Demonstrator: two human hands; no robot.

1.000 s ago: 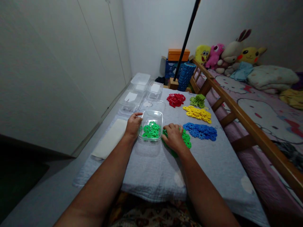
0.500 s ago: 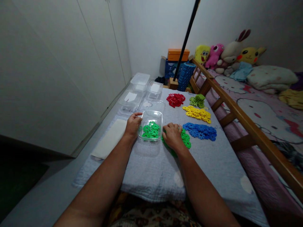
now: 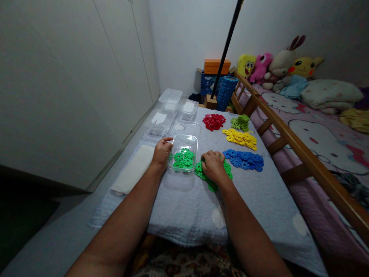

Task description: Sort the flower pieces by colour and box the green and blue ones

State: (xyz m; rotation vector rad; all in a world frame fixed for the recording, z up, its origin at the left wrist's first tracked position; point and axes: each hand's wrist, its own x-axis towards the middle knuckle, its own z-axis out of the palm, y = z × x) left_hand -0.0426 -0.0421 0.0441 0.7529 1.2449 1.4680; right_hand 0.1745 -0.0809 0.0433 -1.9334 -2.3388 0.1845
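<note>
Lying at the L edge of the pale grey-blue tablecloth (image 3: 187, 215), beside my L forearm, is a cream rectangular cloth (image 3: 134, 169). Beyond it, further back, a low clear plastic container w/ a white paper (image 3: 159, 118) on top, then a frosted plastic tub (image 3: 170, 96) behind that.

My L hand (image 3: 162, 153) is curled, gripping the L rim of an open, clear, squarish plastic box (image 3: 183, 142). Inside, at the near end: green flower-shaped plastic discs (image 3: 184, 158), overlapping. Behind the box, a small clear container (image 3: 195, 109), also w/ white on top.

Just R of the box, a loose green disc pile (image 3: 212, 187) sits on the cloth; my R hand (image 3: 213, 163) is on it, palm down, fingers bent. Can't tell if they're pinching any, tips hidden.

Further back, a red disc heap (image 3: 213, 122). Then, on the R side, back to front: lime-green heap (image 3: 240, 122), yellow row (image 3: 240, 139), blue row (image 3: 244, 160), the last nr my R hand. Far R, a brown wooden bed rail (image 3: 288, 136).
</note>
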